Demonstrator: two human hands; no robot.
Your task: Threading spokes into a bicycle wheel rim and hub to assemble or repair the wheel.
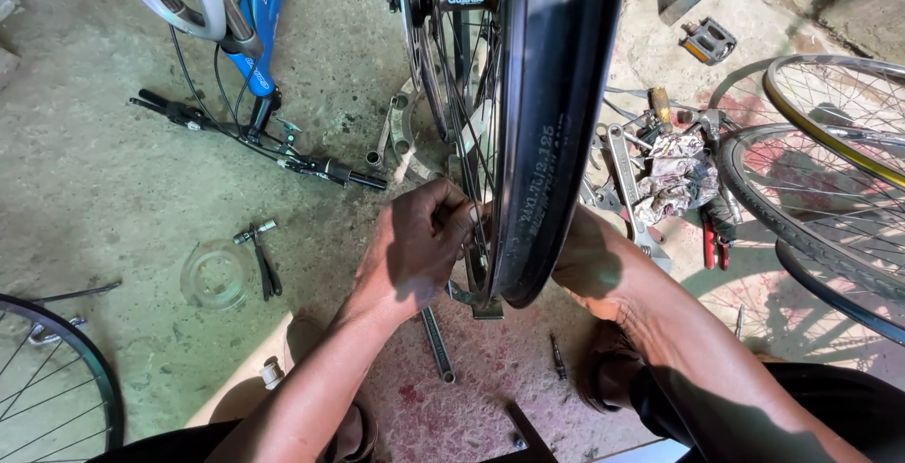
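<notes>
Bicycle wheel (pixel 537 124) with black tyre stands upright at centre frame, its lower rim between the person's two hands above the concrete floor (pixel 94 190). Left hand (pixel 415 246) is closed, fingers pinched at the spokes (pixel 467 95) near the rim. Right hand (pixel 589 260) lies behind the tyre, touching its far side; its grip cannot be told. Blue bicycle frame (pixel 259 10) with handlebar (pixel 255 138) lies upper left. Spare wheels (pixel 830 171) lean at right, beside a crumpled rag (pixel 674 180), spanners (pixel 627 180) and red-handled pliers (pixel 712 241).
</notes>
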